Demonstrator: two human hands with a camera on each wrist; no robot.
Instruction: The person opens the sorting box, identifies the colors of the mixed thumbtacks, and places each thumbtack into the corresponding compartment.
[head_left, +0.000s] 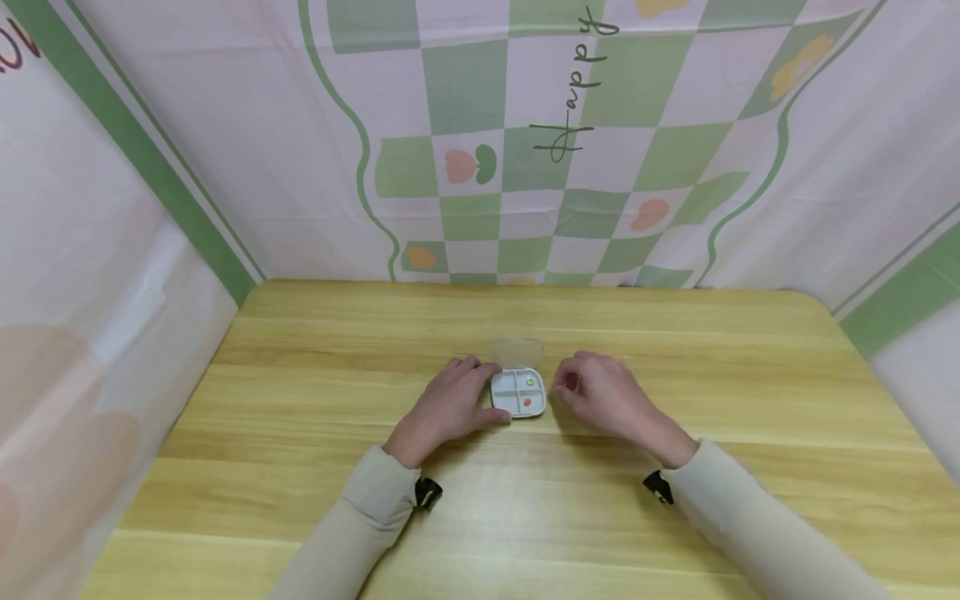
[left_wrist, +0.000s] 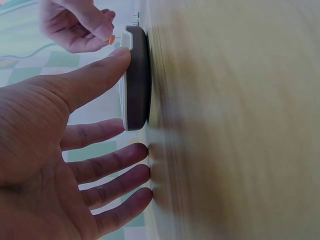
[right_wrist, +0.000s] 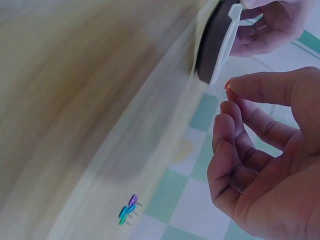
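A small pill box [head_left: 517, 393] with four compartments lies on the table, its clear lid [head_left: 517, 352] tipped back. One right-hand compartment has a green piece [head_left: 530, 382], the nearer one an orange piece [head_left: 527, 402]. My left hand [head_left: 452, 400] holds the box between thumb and index finger at its near and far edges; the other fingers are spread, tips at the tabletop. Just right of the box, my right hand [head_left: 602, 393] pinches an orange thumbtack [left_wrist: 111, 40] between thumb and index finger, its remaining fingers curled in.
Several purple, blue and green thumbtacks [right_wrist: 128, 210] lie pins up on the table beyond the right hand, hidden in the head view. The wooden table [head_left: 300, 500] ends at a patterned cloth [head_left: 465, 92] behind, with more cloth at both sides.
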